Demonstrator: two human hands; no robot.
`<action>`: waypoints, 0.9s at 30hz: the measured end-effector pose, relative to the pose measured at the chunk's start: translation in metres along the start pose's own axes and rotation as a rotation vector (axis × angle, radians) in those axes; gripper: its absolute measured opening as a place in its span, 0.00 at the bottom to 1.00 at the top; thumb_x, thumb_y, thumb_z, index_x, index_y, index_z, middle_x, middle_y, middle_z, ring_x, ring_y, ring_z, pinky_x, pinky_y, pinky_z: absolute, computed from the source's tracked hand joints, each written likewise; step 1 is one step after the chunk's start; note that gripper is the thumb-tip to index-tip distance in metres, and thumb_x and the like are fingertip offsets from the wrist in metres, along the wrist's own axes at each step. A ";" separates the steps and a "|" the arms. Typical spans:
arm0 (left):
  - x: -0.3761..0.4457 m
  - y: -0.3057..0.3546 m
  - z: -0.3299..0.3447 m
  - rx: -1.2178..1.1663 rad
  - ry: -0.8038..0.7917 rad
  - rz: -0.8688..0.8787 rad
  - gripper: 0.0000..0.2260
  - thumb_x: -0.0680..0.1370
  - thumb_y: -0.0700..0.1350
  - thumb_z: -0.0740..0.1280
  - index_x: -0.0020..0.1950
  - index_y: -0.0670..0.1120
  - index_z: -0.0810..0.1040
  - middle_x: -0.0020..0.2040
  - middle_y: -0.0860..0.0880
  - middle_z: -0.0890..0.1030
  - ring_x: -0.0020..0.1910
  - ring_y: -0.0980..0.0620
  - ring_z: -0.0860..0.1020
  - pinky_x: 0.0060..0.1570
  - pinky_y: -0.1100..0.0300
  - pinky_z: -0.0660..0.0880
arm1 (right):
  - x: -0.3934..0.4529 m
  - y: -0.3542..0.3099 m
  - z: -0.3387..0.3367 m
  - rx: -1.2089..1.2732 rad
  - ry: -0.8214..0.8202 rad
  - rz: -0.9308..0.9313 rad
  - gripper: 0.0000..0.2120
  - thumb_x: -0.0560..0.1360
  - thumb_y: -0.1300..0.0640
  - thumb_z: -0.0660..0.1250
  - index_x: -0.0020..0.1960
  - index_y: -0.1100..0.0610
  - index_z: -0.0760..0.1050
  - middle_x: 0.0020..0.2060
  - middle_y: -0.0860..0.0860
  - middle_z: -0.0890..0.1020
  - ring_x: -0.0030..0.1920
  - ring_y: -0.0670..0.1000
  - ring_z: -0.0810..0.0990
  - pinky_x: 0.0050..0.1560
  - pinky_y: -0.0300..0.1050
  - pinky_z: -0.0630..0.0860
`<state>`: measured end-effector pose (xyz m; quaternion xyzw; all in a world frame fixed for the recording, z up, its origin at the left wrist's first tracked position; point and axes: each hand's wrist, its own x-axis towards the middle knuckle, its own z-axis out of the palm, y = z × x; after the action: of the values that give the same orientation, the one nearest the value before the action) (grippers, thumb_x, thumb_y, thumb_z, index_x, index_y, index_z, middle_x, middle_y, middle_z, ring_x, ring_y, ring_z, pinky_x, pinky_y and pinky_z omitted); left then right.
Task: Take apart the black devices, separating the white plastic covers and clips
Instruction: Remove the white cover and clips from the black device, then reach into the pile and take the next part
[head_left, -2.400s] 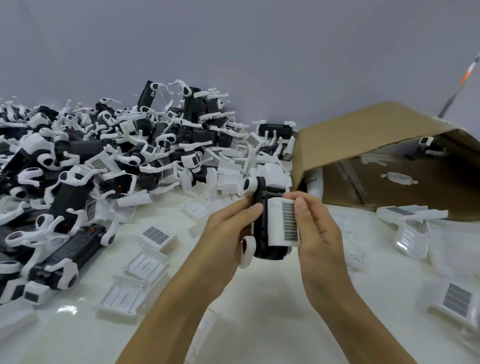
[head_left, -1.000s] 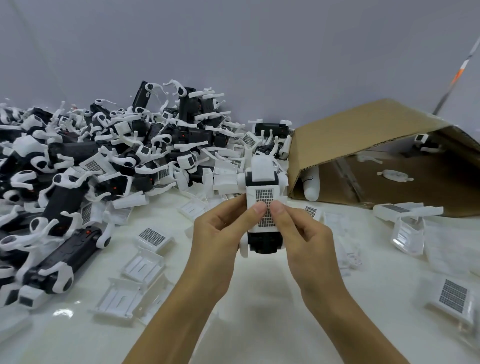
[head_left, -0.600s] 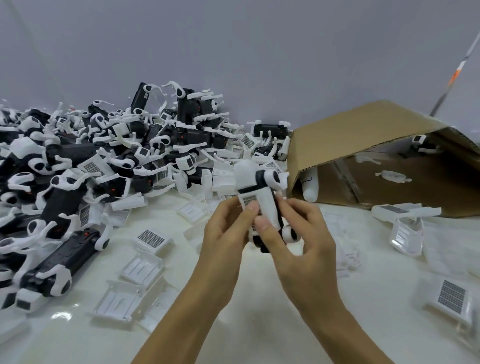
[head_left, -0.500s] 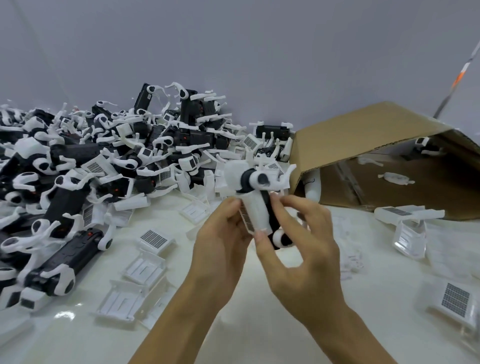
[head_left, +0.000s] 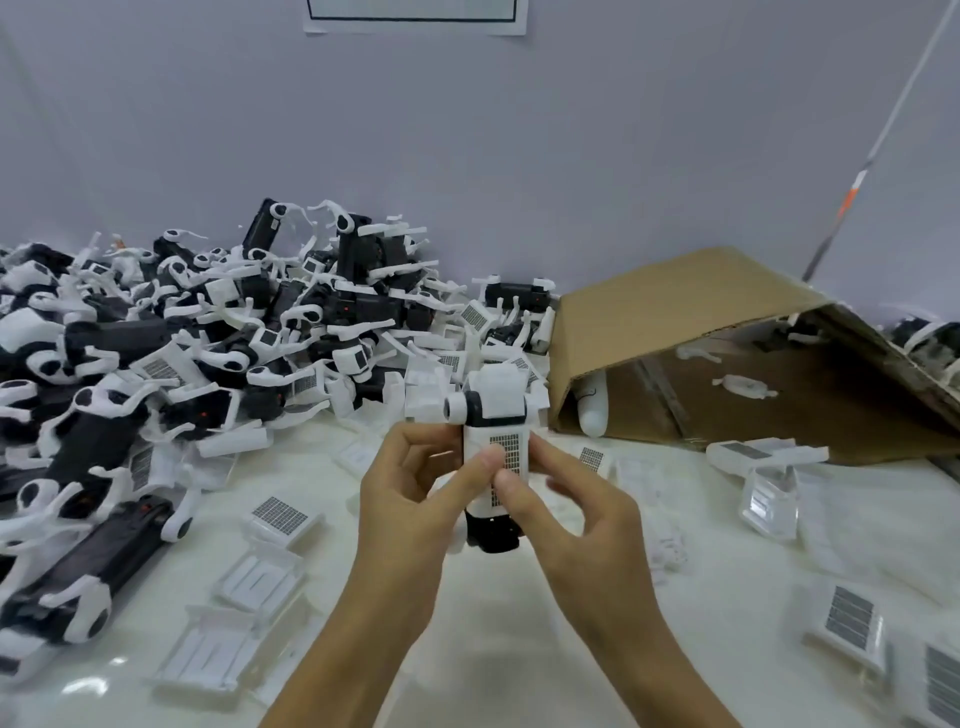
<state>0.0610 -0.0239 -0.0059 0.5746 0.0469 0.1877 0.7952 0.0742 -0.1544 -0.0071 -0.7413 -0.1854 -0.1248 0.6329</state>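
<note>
Legible text: none.
The white covers (head_left: 280, 513) carry dark grid-patterned patches without readable characters; the framed sheet (head_left: 415, 15) on the wall is cut off, with no words visible.

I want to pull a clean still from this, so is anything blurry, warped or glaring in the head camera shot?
Head view: the right hand is slightly motion-blurred; the held device is fairly sharp. Wide-angle bending slants the pole at the right edge. Soft glare sits on the glossy table at lower left.
</note>
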 end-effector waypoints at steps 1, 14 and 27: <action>0.000 0.000 0.000 -0.013 0.016 -0.009 0.15 0.64 0.48 0.82 0.45 0.48 0.82 0.51 0.41 0.86 0.50 0.40 0.85 0.51 0.43 0.81 | 0.002 -0.003 -0.001 0.134 -0.051 0.094 0.15 0.70 0.44 0.76 0.56 0.39 0.80 0.51 0.37 0.86 0.55 0.40 0.83 0.53 0.33 0.78; 0.020 -0.001 -0.007 -0.236 0.030 -0.041 0.14 0.76 0.37 0.66 0.33 0.39 0.85 0.37 0.36 0.83 0.33 0.45 0.83 0.31 0.59 0.81 | 0.114 -0.082 -0.116 0.578 0.286 0.479 0.10 0.73 0.59 0.72 0.52 0.61 0.80 0.46 0.56 0.84 0.40 0.53 0.83 0.34 0.45 0.81; 0.026 -0.009 -0.009 -0.201 0.040 -0.071 0.12 0.77 0.31 0.66 0.35 0.33 0.83 0.37 0.31 0.82 0.31 0.40 0.82 0.29 0.58 0.81 | 0.083 -0.031 -0.059 0.461 0.173 0.673 0.10 0.78 0.56 0.68 0.45 0.62 0.83 0.42 0.58 0.86 0.40 0.54 0.86 0.42 0.46 0.79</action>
<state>0.0844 -0.0093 -0.0140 0.4862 0.0638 0.1746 0.8539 0.1386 -0.1985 0.0655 -0.5863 0.0981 0.0718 0.8009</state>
